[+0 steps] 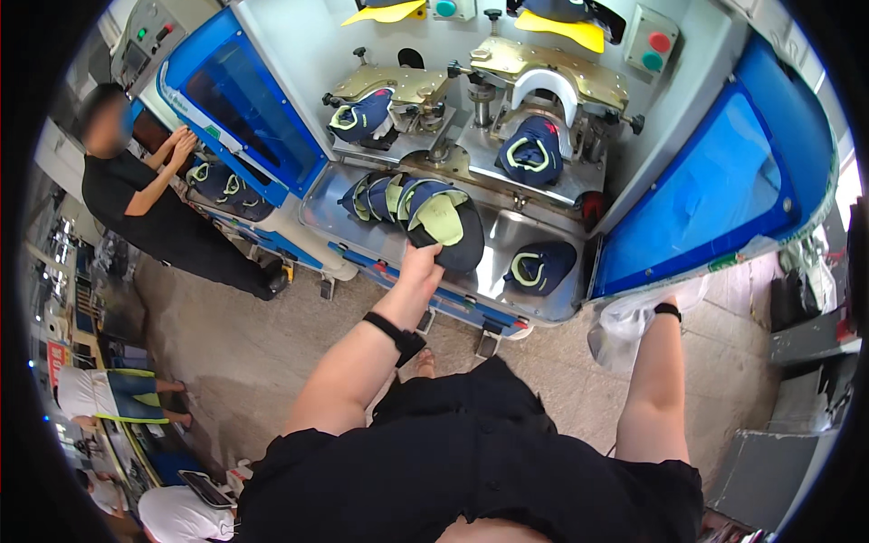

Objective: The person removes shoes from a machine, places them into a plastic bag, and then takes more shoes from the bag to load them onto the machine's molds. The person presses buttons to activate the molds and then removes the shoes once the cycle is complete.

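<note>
My left hand [422, 264] is closed on the near edge of a navy shoe upper [440, 217] with lime-green lining and a dark lower part. That upper rests at the right end of a row of similar uppers [367, 195] on the metal tray [493, 276]. Another navy upper [540, 268] lies apart on the tray's right side. Of my right hand [669, 300] only a little shows past the black wristband; the blue door's lower edge and a clear plastic bag [625, 317] hide its fingers, so I cannot tell its grip.
Two pressing stations [552, 77] stand behind the tray, with uppers [532, 149] on their plates. Open blue doors [701, 172] flank the machine. Red and green buttons [652, 52] sit at upper right. At left, a co-worker [127, 181] stands by a neighbouring machine, both hands raised.
</note>
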Available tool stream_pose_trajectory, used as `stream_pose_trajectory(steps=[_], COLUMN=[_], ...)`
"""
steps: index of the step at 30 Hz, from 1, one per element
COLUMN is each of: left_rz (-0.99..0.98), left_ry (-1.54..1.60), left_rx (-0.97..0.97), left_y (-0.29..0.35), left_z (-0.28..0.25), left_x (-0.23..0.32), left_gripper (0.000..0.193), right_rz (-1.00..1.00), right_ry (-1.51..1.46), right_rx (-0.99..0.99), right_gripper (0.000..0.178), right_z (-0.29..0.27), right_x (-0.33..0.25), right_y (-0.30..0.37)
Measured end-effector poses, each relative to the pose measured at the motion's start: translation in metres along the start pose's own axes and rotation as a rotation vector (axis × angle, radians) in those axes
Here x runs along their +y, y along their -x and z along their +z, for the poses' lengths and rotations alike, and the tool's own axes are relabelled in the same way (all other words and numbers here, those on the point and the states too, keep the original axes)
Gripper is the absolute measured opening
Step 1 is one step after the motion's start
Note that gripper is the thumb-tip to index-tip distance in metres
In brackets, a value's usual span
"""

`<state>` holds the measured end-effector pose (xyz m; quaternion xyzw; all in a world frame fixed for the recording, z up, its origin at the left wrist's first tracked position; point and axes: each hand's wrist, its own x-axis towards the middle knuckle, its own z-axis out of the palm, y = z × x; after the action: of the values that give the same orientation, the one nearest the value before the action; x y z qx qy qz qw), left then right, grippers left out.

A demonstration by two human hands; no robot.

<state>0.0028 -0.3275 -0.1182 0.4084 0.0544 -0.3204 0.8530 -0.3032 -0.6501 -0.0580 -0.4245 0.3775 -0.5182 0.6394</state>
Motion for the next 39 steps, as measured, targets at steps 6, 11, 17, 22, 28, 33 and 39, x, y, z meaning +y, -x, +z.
stream_pose_trajectory(steps=[6, 11, 17, 22, 28, 33, 39], left_rz=[0.085, 0.163, -0.23, -0.116, -0.09, -0.1, 0.141], left_ry=[0.178, 0.16, -0.628, -0.573, -0.681, -0.847, -0.913], left_rx=[0.32, 0.4, 0.61, 0.427, 0.248, -0.032, -0.068], left_y=[-0.068, -0.097, -0.096, -0.08, -0.028, -0.012, -0.017], left_z=[-0.015, -0.023, -0.033, -0.071, -0.089, -0.089, -0.1], left_x=[-0.028, -0.005, 0.028, 0.034, 0.066, 0.098, 0.103], left_gripper=[0.048, 0.047, 0.07, 0.071, 0.076, 0.079, 0.05], right_rz=[-0.18, -0.378, -0.923, -1.141, -0.799, -0.571, -0.817], right_ry=[0.497, 0.664, 0.592, 0.915, 1.16, 1.309, 0.881], right_rx=[-0.01, 0.211, -0.167, -0.728, -0.737, -0.8, -0.655], right_gripper=[0.039, 0.049, 0.037, 0.033, 0.049, 0.062, 0.049], right_z=[-0.013, -0.035, -0.007, 0.117, 0.25, 0.296, 0.271], right_x=[-0.05, -0.08, -0.053, 0.007, 0.137, 0.202, 0.112], right_y=[0.053, 0.174, 0.275, 0.271, 0.225, 0.22, 0.244])
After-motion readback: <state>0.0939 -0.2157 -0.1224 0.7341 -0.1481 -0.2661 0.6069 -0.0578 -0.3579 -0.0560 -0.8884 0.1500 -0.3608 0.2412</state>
